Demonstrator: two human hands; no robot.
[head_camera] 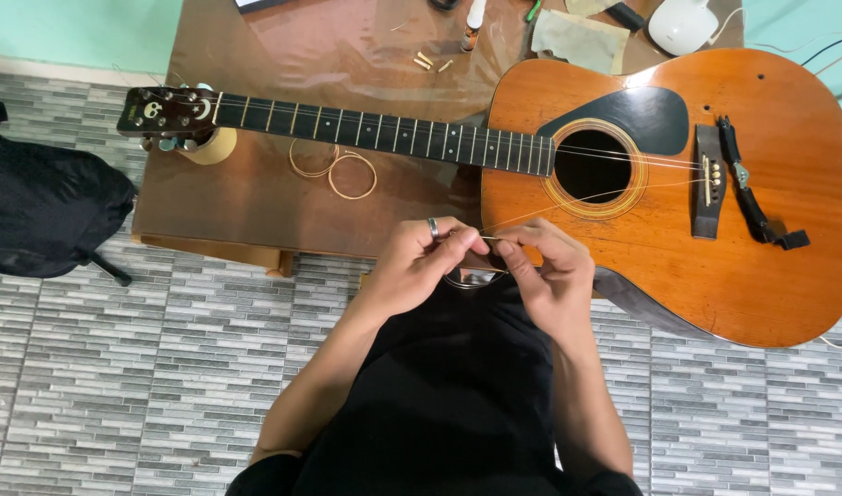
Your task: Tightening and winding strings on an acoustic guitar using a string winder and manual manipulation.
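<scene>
Here both hands [490,262] pinch a guitar string [568,199] beside the guitar [715,266].

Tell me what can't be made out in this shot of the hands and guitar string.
Head view only:
- Thin wire guitar string: its end is hidden between the fingers of the left hand and right hand.
- Orange acoustic guitar: its lower edge is covered by the right hand.
- White rounded object: cut off by the top edge.

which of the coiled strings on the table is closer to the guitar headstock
The smaller coiled string, lying partly under the neck, is closer to the headstock. The larger coil sits to its right, toward the guitar body.
</scene>
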